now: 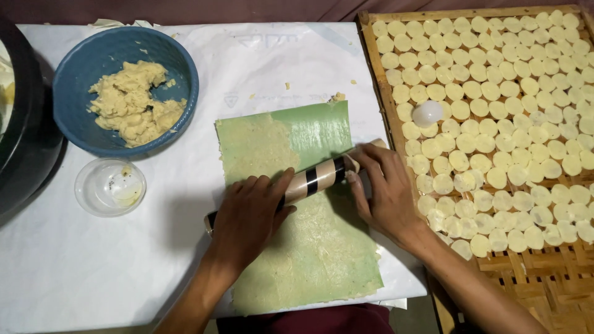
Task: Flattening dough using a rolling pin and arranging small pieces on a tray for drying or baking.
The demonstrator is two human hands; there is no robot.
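A green sheet (318, 133) lies on the white-covered table, most of it spread with a thin layer of pale dough (322, 253). Across its middle rests a tan roller with black bands (315, 178), tilted up to the right. My left hand (247, 219) presses palm-down on the roller's left part. My right hand (383, 188) presses on its right end, fingers curled over it. The sheet's far right corner is bare green.
A blue bowl (80, 74) of lumpy dough sits at far left, a small clear cup (110, 187) below it, a black pot (25, 136) at the left edge. On the right a woven bamboo tray (532, 281) holds several rows of pale dough discs and a small round white cutter (427, 113).
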